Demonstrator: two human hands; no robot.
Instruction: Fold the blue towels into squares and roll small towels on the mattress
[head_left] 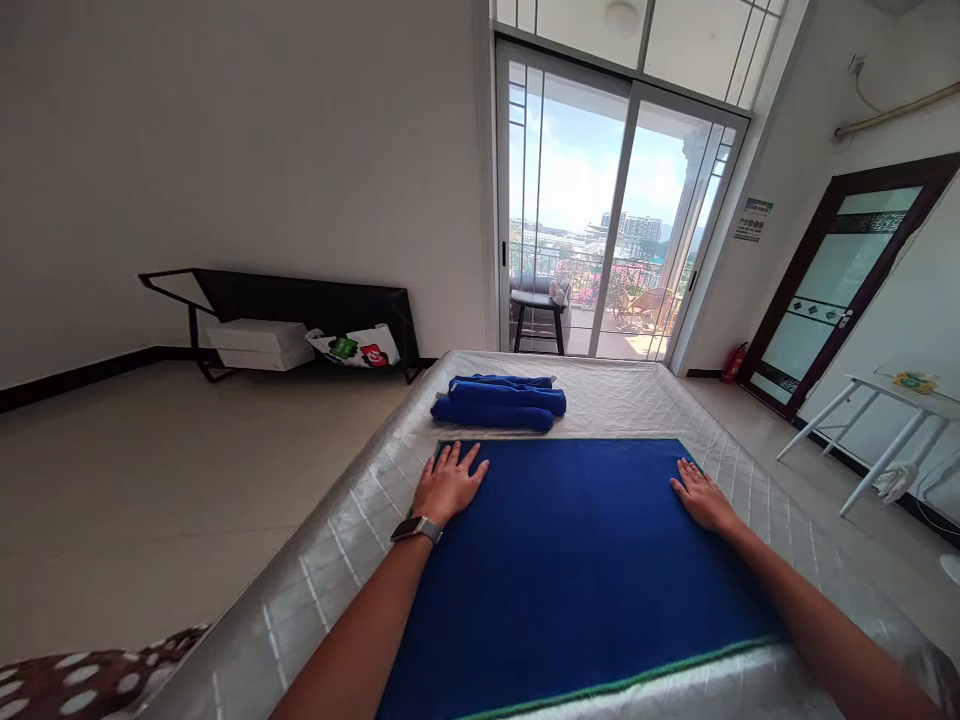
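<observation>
A blue cloth (577, 560) with green edging lies spread flat on a silvery quilted mattress (330, 560). My left hand (448, 482) rests on its far left corner, fingers spread, a watch on the wrist. On the far right corner lies my right hand (703, 495), palm down with its fingers stretched out. Neither hand grips anything. Just beyond the cloth's far edge sit several rolled blue cloths (495, 415), piled together.
A black folding frame (300, 305) stands by the left wall, with white boxes (259, 345) and a printed bag (356, 347) on it. Sliding glass doors (577, 220) are ahead. A white table (900, 390) stands right. Brown dotted fabric (82, 680) lies at the lower left.
</observation>
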